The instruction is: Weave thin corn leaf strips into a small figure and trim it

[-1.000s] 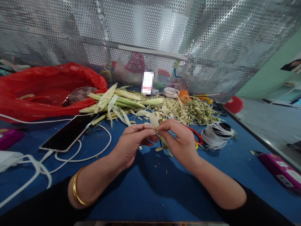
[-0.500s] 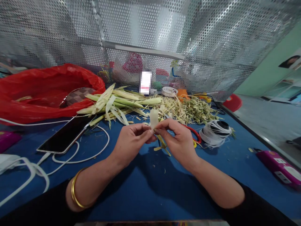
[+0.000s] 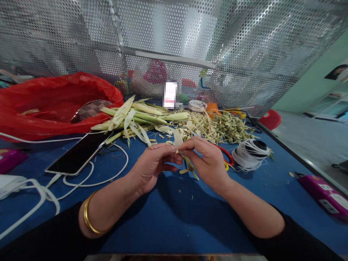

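Observation:
Between my fingertips a pale strip of corn husk [image 3: 178,137] stands up, its lower end pinched. My right hand [image 3: 208,159] closes thumb and forefinger on that end. My left hand [image 3: 152,163], a gold bangle on its wrist, meets the same spot from the other side with its fingers curled at the husk. A small yellowish husk piece with splayed ends [image 3: 190,169] hangs below the right fingers. Just behind lie corn husks and stalks [image 3: 136,117] and a heap of dry husk scraps [image 3: 201,125]. Red-handled scissors [image 3: 228,155] are partly hidden by my right hand.
A spool of white cord [image 3: 251,154] stands at the right, near a purple power strip [image 3: 323,194]. On the left are a black phone [image 3: 78,154], white cables [image 3: 95,185] and a red plastic bag [image 3: 54,90]. A perforated metal panel [image 3: 168,32] rises behind the blue table [image 3: 174,224].
My left thumb has straightened and the left fingers have shifted at the husk's lower end. The upright strip now tilts slightly and shows less. The view has moved a little.

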Demonstrator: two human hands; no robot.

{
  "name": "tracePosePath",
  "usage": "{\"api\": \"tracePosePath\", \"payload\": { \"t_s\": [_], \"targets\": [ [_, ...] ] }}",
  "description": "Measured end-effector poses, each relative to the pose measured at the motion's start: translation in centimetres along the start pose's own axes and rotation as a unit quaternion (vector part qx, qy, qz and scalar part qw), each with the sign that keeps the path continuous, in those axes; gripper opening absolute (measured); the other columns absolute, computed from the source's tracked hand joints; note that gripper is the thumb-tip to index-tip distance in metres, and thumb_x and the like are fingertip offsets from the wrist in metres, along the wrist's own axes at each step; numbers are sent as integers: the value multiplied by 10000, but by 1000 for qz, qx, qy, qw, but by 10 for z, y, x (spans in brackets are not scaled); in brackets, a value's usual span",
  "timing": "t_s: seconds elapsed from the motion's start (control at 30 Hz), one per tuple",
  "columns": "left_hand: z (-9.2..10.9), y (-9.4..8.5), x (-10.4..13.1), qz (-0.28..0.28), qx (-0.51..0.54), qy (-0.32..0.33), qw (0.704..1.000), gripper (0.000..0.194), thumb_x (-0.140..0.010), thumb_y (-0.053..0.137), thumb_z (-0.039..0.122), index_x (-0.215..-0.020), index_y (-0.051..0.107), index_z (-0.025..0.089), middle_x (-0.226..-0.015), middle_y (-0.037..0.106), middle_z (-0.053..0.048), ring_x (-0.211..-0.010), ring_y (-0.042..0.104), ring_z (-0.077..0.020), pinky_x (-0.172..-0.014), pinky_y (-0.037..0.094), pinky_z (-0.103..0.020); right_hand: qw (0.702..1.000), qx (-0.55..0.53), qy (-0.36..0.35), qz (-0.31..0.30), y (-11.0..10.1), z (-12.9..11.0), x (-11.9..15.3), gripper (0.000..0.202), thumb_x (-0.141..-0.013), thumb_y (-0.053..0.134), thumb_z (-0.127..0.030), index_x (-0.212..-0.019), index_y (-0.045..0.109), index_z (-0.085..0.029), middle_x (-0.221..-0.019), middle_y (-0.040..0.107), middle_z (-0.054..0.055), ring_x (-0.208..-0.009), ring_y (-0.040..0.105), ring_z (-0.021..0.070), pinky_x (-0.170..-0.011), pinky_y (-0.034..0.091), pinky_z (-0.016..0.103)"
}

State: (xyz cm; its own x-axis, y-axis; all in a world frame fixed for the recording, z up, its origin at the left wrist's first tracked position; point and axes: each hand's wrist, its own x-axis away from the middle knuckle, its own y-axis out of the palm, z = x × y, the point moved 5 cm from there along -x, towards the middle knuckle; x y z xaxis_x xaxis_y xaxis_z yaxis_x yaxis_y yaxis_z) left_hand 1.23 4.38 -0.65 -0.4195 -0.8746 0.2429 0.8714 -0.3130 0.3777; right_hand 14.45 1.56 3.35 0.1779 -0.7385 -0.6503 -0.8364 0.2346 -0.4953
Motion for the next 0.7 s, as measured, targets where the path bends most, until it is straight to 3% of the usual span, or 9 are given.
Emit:
{"api": "tracePosePath", "payload": {
  "t_s": [0.13,0.4,0.53,0.7],
  "targets": [
    [1,-1,0,19,-22,17,999,118,-728,677,265,-707,661,150,-621,656,-12,-616,601,-116,-556,468,-198,1000,-21,5,-2,1,1,0,140,-870,568,-91,-826,634,-208,-841,630,18,-811,602,142,-751,477,278],
    [14,1,6,86,-147,161,972,171,-723,700,318,-697,708,149,-660,683,-12,-651,600,-119,-604,461,-202,996,-58,49,43,-2,-1,2,96,-841,601,-127,-790,619,-207,-776,650,13,-744,610,149,-693,484,283],
    [20,5,10,89,-191,209,955,138,-713,699,296,-699,724,161,-654,682,4,-635,585,-112,-597,455,-196,992,-77,89,51,-3,-1,2,82,-833,600,-143,-776,622,-197,-736,655,6,-685,605,140,-651,483,270],
    [22,7,13,66,-199,223,952,96,-701,678,252,-698,713,162,-677,699,0,-674,624,-135,-651,487,-215,991,-57,106,56,-4,0,2,92,-811,609,-124,-755,614,-198,-690,647,-13,-662,602,132,-646,475,256]
  ]
}}
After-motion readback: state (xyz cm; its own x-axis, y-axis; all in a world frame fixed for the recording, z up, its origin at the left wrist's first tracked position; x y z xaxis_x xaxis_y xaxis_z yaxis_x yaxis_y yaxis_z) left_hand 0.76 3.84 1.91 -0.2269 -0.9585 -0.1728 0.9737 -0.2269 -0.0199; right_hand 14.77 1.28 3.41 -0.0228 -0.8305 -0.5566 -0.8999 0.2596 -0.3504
